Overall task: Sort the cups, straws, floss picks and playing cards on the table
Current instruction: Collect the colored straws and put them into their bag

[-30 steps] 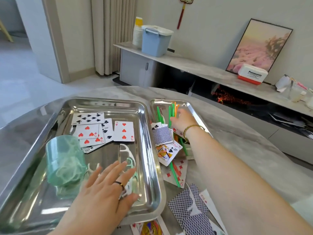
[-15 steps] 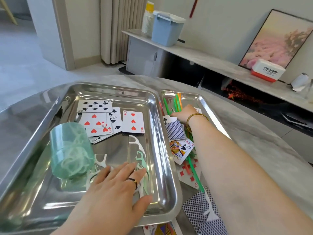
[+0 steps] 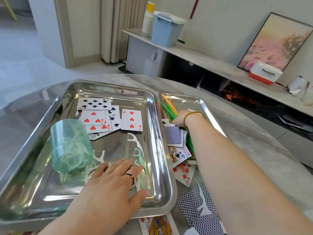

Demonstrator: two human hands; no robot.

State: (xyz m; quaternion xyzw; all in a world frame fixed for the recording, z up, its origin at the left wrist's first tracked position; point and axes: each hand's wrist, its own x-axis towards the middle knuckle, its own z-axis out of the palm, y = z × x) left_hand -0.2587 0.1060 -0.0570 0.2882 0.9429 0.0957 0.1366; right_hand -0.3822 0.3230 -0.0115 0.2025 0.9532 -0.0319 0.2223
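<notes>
Left hand (image 3: 110,185) lay flat, fingers straight, on white plastic floss picks (image 3: 134,141) in the large steel tray (image 3: 153,107); right hand (image 3: 179,117) reached among thin green straws (image 3: 166,108), grip hidden.

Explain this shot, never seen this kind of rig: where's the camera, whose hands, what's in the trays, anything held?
There is no machine here. A person is sorting by hand, and the single picture comes from a wide-angle camera worn on their head, looking forward and down. The two arms entering from below are therefore the wearer's own.

On the grey table sit two steel trays. The large tray holds face-up playing cards, a green translucent cup and floss picks. The left hand lies flat on those picks, fingers straight, gripping nothing.

The small tray has coloured straws. The right hand reaches into them, but its fingers are hidden, so I cannot tell whether it holds any. More loose cards lie on the table nearer the wearer.
</notes>
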